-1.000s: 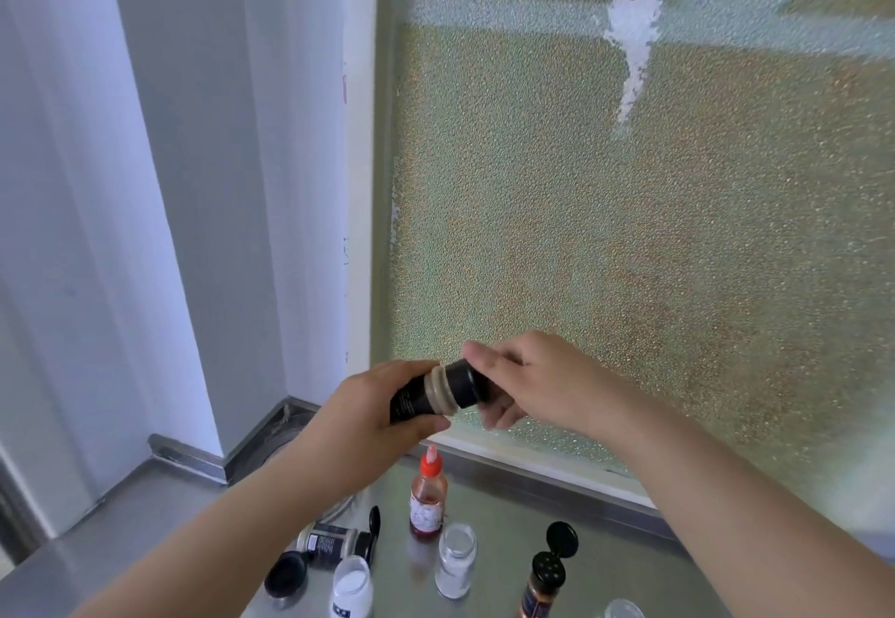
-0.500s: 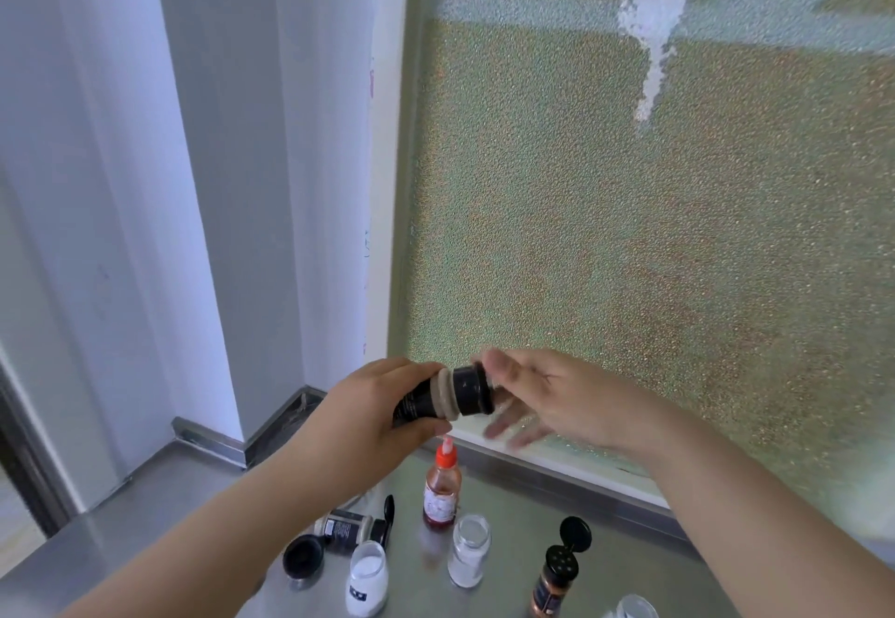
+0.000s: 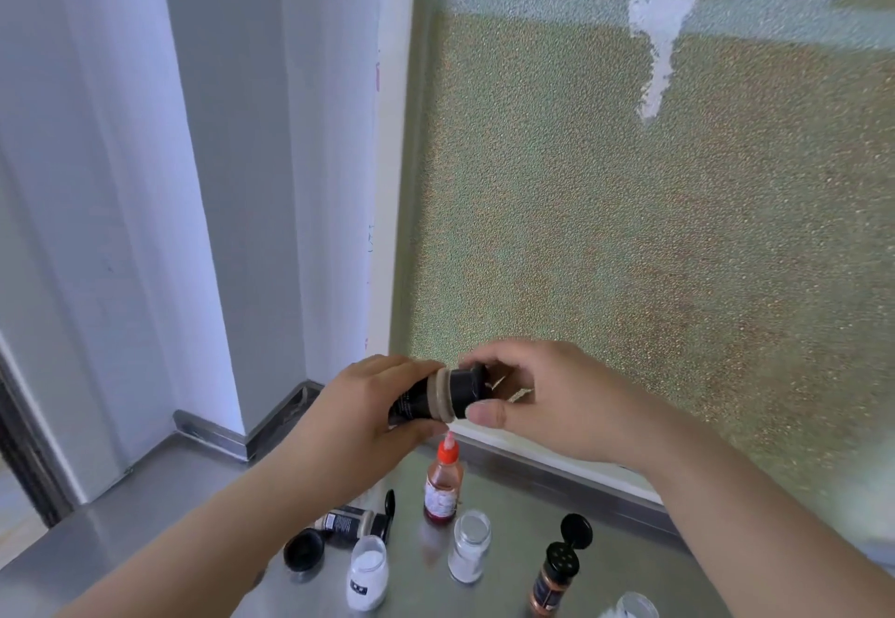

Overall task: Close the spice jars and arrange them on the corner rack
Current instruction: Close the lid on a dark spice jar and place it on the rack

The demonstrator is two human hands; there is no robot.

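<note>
The left hand [image 3: 358,419] grips a dark-labelled spice jar [image 3: 426,399] held sideways in the air above the steel desk [image 3: 160,496], fingers curled round its body. The right hand [image 3: 542,399] pinches the jar's black cap [image 3: 465,387] between thumb and curled fingers. Directly below stands a red-capped sauce bottle [image 3: 441,486]. Near it lie a tipped dark jar [image 3: 351,523] with its flip lid open and a loose black cap [image 3: 303,550]; 2 lidless clear jars of white powder [image 3: 469,545] [image 3: 367,571] stand beside them. To the right stands an orange spice jar [image 3: 554,574] with its flip lid raised. Frosted glass [image 3: 654,230] rises behind.
</note>
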